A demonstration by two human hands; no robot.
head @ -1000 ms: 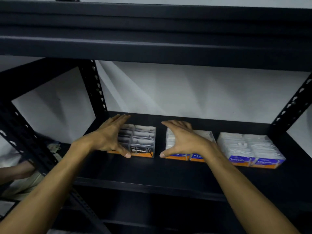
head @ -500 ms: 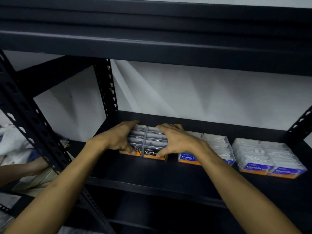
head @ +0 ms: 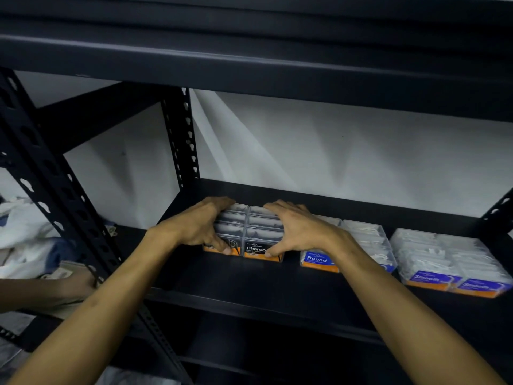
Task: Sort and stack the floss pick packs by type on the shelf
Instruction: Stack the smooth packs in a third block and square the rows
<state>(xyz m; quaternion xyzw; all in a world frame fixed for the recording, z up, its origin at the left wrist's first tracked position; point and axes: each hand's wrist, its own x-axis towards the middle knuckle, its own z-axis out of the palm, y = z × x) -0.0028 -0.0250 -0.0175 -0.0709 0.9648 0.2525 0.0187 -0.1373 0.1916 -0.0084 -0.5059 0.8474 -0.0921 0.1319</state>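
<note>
On the black shelf point(head: 249, 284) stand three groups of clear floss pick packs with orange bases. The Charcoal packs point(head: 258, 232), black-labelled, sit left of centre in two side-by-side stacks. My left hand point(head: 205, 226) grips their left side, thumb on the front label. My right hand point(head: 294, 229) grips their right side, thumb at the front lower corner. The Round packs point(head: 361, 240), blue-labelled, lie just right of my right hand, partly hidden by my wrist. The Smooth packs point(head: 444, 259) stand at the far right.
An upper shelf beam point(head: 249, 68) hangs low overhead. Black perforated uprights stand at the left front point(head: 50, 190), left rear point(head: 183, 140) and right rear point(head: 497, 209). Beyond the left upright lie white cloth point(head: 25, 232) and another person's arm point(head: 41, 290).
My right hand left the Round packs and moved left onto the Charcoal packs. Both hands now clasp the Charcoal stacks from either side. The camera view has shifted left.
</note>
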